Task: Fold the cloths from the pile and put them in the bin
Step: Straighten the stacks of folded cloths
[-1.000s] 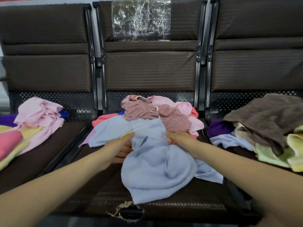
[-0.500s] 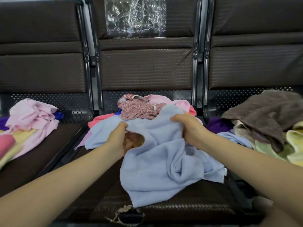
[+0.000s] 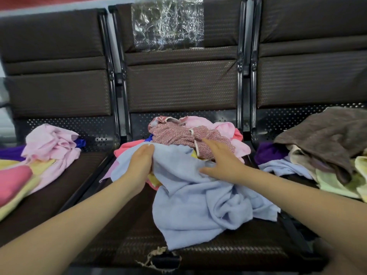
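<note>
In front of me runs a row of three dark brown padded chairs [image 3: 181, 86] with black metal frames and perforated metal panels below the backrests. A crinkled sheet of clear plastic film [image 3: 168, 23] clings to the top of the middle backrest. The middle seat's front edge [image 3: 158, 257] is torn (frayed stuffing shows).

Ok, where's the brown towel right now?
Head view, far right: the brown towel is draped on the pile on the right seat, over yellow cloths, with a purple cloth at its left.
</note>
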`<state>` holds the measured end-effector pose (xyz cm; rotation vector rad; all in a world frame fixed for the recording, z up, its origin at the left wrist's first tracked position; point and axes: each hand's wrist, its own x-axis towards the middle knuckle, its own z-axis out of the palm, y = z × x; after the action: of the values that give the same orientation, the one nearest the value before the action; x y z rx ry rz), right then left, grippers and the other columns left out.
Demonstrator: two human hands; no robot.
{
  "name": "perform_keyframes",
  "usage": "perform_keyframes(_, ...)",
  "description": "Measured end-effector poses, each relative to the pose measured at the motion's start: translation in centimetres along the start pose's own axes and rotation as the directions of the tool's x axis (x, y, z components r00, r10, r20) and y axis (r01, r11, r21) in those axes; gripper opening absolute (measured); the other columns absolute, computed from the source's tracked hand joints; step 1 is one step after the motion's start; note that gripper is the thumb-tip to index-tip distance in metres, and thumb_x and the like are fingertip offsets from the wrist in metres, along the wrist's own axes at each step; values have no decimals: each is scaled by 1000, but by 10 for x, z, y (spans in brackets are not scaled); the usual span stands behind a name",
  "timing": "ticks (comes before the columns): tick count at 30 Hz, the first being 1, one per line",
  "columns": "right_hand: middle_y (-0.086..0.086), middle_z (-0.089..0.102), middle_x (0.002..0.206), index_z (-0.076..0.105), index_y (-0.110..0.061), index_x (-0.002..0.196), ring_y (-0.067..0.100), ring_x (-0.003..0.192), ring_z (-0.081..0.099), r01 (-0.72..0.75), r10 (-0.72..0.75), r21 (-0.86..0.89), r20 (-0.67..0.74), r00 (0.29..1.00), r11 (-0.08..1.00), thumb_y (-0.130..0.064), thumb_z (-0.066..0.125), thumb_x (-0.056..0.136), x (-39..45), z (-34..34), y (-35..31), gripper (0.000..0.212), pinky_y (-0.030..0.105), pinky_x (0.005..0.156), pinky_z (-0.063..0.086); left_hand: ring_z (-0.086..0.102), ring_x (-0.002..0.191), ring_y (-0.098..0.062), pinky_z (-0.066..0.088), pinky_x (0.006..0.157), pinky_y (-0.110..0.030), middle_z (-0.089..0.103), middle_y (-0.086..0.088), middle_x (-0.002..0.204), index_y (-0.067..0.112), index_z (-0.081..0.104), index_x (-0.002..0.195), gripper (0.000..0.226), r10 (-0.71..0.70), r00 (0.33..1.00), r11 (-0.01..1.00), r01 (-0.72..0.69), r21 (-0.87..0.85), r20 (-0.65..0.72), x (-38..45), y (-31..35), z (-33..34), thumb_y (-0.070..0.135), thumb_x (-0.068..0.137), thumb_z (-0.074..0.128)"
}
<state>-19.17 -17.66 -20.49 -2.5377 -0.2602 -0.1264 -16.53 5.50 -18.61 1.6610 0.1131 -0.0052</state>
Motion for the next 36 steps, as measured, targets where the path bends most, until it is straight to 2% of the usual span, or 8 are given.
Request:
perform_keyframes(3, -2, 45, 137, 29, -24, 148, 10, 126, 41, 104, -122, 160, 107, 987, 982, -27, 72, 81, 2, 9, -16, 79, 27, 103, 36, 50, 81, -17, 42, 73, -33, 57, -3, 81, 6, 59, 93, 24, 215, 970, 964, -229, 136, 109, -13, 10, 1, 21, 100, 42)
perform_keyframes(6, -4, 63, 79, 64, -24, 87, -2, 71, 53, 211, -206, 117, -49, 977, 971, -20, 71, 80, -2, 14, -25, 11, 27, 67, 43, 41, 77, -14, 35, 71, -32, 46, -8, 81, -4, 50, 92, 28, 334, 913, 913, -375, 160, 233, -21, 13, 2, 21, 101, 41)
perform_keyframes(8, 2, 59, 65, 61, -11, 72, 3, 61, 46, 201, -191, 151, -76, 979, 968, -18, 69, 82, -1, 8, -24, 14, 30, 61, 39, 41, 78, -13, 35, 70, -31, 46, -7, 84, -3, 50, 97, 28, 355, 917, 904, -386, 181, 183, -20, 16, 2, 23, 101, 40)
perform_keyframes(15, -12, 40, 55, 51, -13, 60, 1, 50, 35, 43, -63, 167, 112, 992, 985, -25, 69, 87, -3, -41, -7, 35, 16, 48, 28, 43, 72, -1, 36, 66, -23, 50, 11, 81, 14, 58, 99, 23, 358, 883, 932, -316, 180, -304, 16, 44, -29, 23, 99, 37)
perform_keyframes(25, -3, 57, 59, 63, -13, 72, 9, 50, 50, -166, 312, 727, -70, 947, 666, -17, 69, 86, -4, -76, 35, 16, 18, 45, 39, 46, 85, -15, 33, 75, -27, 52, -1, 92, 10, 57, 106, 29, 306, 858, 949, -242, 202, -412, 45, 34, -32, 25, 102, 33)
perform_keyframes(28, 12, 47, 68, 66, -5, 90, 19, 52, 39, -284, 417, 712, -13, 909, 642, -22, 69, 86, -7, -64, 47, 18, 23, 49, 28, 43, 74, -17, 31, 66, -30, 49, -2, 76, 8, 53, 83, 29, 325, 901, 910, -214, 356, -288, 51, 19, -28, 24, 100, 36)
perform_keyframes(32, 7, 33, 59, 57, -11, 74, 16, 47, 26, -323, 515, 735, -41, 856, 596, -19, 68, 86, 9, -62, 49, 19, 21, 44, 19, 30, 59, -18, 26, 53, -35, 32, -3, 56, 12, 37, 55, 42, 275, 910, 911, -144, 386, -311, 67, 10, -23, 22, 95, 43)
perform_keyframes(36, 15, 61, 79, 66, -2, 86, 26, 68, 55, -224, 506, 756, -161, 847, 616, -16, 72, 82, 59, -89, 36, 15, 36, 63, 45, 48, 72, -22, 47, 66, -35, 54, -8, 74, 11, 60, 72, 29, 108, 907, 987, -50, 150, -406, 109, 48, -22, 26, 94, 48)
